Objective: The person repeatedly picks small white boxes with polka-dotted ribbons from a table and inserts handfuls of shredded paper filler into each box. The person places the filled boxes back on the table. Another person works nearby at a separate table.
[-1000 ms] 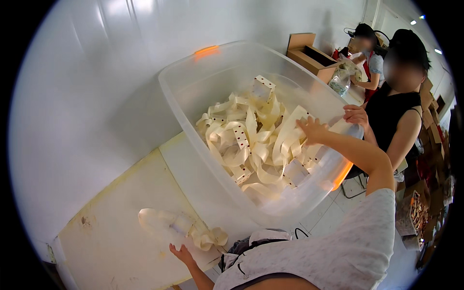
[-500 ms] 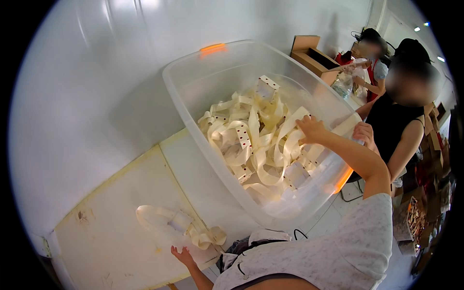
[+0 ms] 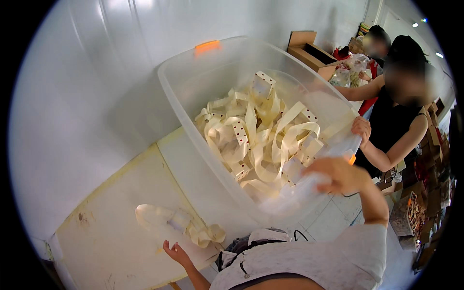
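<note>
My right hand (image 3: 338, 175) is smeared by motion at the near right rim of a large clear plastic bin (image 3: 193, 108). Its fingers are too blurred to read, and I cannot tell whether it touches the rim. Inside the bin lies a tangled heap of cream ribbons (image 3: 263, 166) with several small white boxes dotted in dark red, one box (image 3: 264, 84) standing out at the top. Over the table, my left hand (image 3: 177, 253) is open with nothing in it. Just beyond that hand, a small pale box (image 3: 180, 220) lies with a loose cream ribbon (image 3: 205, 235).
A worker in black grips the bin's right rim with one hand (image 3: 361, 130); the other arm reaches behind the bin. The pale table (image 3: 111, 241) has a seam. An open cardboard box (image 3: 311, 54) stands at the back, near a second worker. More boxes line the far right.
My right hand has pulled back from the ribbons toward the near right rim. The left hand shifted slightly left. The worker in black has stretched an arm out behind the bin.
</note>
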Available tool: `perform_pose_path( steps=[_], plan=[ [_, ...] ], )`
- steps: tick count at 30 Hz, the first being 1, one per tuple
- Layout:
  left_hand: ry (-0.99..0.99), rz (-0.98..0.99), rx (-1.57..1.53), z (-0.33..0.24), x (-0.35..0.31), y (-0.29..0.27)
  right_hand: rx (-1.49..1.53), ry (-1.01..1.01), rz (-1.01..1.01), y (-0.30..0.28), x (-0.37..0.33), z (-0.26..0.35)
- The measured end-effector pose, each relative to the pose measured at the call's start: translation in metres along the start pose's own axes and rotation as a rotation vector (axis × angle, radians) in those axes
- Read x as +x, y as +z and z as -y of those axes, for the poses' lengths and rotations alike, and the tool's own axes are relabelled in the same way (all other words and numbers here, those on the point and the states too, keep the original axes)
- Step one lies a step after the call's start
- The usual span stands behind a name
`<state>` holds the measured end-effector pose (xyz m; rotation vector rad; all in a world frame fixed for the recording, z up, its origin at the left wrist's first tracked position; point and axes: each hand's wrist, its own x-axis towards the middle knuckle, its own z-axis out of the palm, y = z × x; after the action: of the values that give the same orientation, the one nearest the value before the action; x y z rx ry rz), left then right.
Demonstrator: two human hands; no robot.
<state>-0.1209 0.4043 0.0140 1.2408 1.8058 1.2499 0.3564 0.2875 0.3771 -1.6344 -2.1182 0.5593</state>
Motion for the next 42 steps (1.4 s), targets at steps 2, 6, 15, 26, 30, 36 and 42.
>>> perform_pose_path(
  steps=[2, 6, 15, 26, 30, 36, 42],
  plan=[
    [0.068, 0.028, -0.031, -0.044, -0.002, 0.007, -0.110, -0.068, -0.079, 0.026, -0.023, 0.019],
    [0.253, 0.151, -0.143, -0.097, 0.014, 0.021, -0.596, -0.031, -0.469, 0.073, -0.033, 0.030],
    [0.920, 0.631, 0.385, -0.120, 0.004, 0.057, -0.692, 0.019, -0.904, 0.108, -0.016, 0.015],
    [0.889, 1.081, 1.087, -0.040, -0.062, 0.085, -0.679, 0.034, -1.013, 0.115, -0.014, 0.019],
    [0.862, 0.930, 0.929, -0.013, -0.034, 0.065, -0.652, 0.042, -1.033, 0.117, -0.016, 0.019],
    [0.721, 0.732, 1.005, 0.022, 0.020, 0.036, -0.678, 0.021, -1.051, 0.120, -0.019, 0.013],
    [0.621, 0.533, 1.036, 0.040, 0.051, 0.013, -0.682, 0.007, -1.077, 0.122, -0.014, 0.011]
  ],
)
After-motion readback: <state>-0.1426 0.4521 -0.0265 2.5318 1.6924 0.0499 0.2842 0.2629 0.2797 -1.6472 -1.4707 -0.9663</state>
